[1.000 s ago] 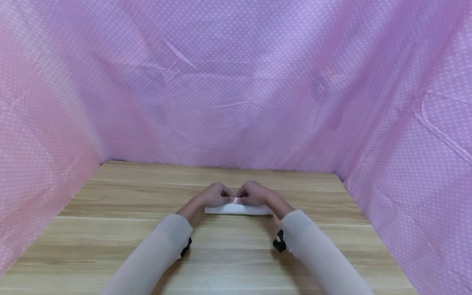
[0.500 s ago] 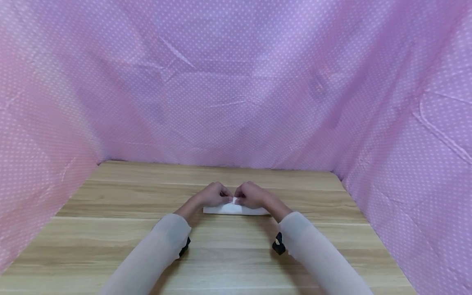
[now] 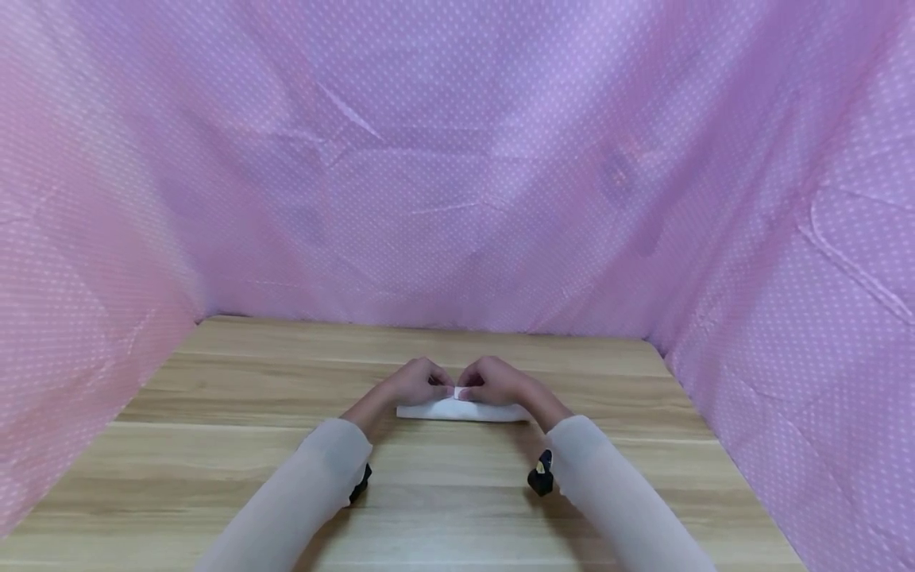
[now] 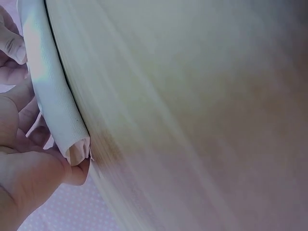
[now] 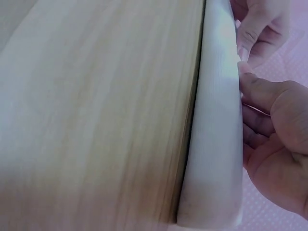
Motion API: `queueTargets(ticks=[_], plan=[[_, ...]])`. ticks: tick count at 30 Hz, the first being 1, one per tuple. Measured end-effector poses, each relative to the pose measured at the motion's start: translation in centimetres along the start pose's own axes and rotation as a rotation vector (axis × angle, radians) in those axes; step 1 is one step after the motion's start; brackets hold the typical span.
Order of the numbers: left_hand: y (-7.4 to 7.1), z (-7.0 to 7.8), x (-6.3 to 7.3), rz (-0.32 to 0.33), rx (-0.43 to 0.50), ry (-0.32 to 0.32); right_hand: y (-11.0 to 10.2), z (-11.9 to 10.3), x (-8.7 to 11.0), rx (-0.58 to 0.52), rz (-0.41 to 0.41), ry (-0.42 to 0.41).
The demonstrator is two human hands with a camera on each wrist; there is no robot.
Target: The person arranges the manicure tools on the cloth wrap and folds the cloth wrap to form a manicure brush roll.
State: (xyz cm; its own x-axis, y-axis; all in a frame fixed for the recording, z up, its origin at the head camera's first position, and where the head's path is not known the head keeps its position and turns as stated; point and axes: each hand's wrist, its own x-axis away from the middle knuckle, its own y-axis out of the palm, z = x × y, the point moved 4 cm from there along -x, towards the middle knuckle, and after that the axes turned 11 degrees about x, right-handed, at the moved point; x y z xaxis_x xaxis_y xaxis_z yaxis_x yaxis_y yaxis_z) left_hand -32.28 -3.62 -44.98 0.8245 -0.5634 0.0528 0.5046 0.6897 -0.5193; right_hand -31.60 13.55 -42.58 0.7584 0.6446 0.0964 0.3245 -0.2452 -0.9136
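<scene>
A white roll [image 3: 461, 411] of finely ribbed, cloth-like material lies crosswise on the wooden table. Its near end [image 4: 79, 150] in the left wrist view shows curled layers with a hollow. At the middle of its far side a small white tab [image 3: 458, 392] stands up. My left hand [image 3: 422, 381] pinches at the tab's left side, thumb towards me and fingers behind the roll. From the other side my right hand [image 3: 493, 380] pinches the same tab, its thumb [image 5: 260, 91] along the roll's edge. The fingertips behind the roll are partly hidden.
The wood-grain table [image 3: 443, 508] stretches around the roll. Pink polka-dot cloth [image 3: 457, 199] hangs along its back and both sides. A black wrist device [image 3: 541, 474] sits under the right sleeve, and another black device [image 3: 360, 483] is under the left.
The head view shifts slightly. Both hands stay at the tab, and the roll keeps its place and shape.
</scene>
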Motion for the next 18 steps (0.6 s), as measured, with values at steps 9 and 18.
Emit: queueTargets(ticks=[9, 18], plan=[[-0.2, 0.1, 0.1, 0.009, -0.009, 0.022, -0.7, 0.6, 0.5, -0.063, 0.083, 0.031], [-2.8, 1.1, 2.4, 0.100, -0.106, 0.076, -2.6, 0.7, 2.1, -0.034, 0.142, 0.068]])
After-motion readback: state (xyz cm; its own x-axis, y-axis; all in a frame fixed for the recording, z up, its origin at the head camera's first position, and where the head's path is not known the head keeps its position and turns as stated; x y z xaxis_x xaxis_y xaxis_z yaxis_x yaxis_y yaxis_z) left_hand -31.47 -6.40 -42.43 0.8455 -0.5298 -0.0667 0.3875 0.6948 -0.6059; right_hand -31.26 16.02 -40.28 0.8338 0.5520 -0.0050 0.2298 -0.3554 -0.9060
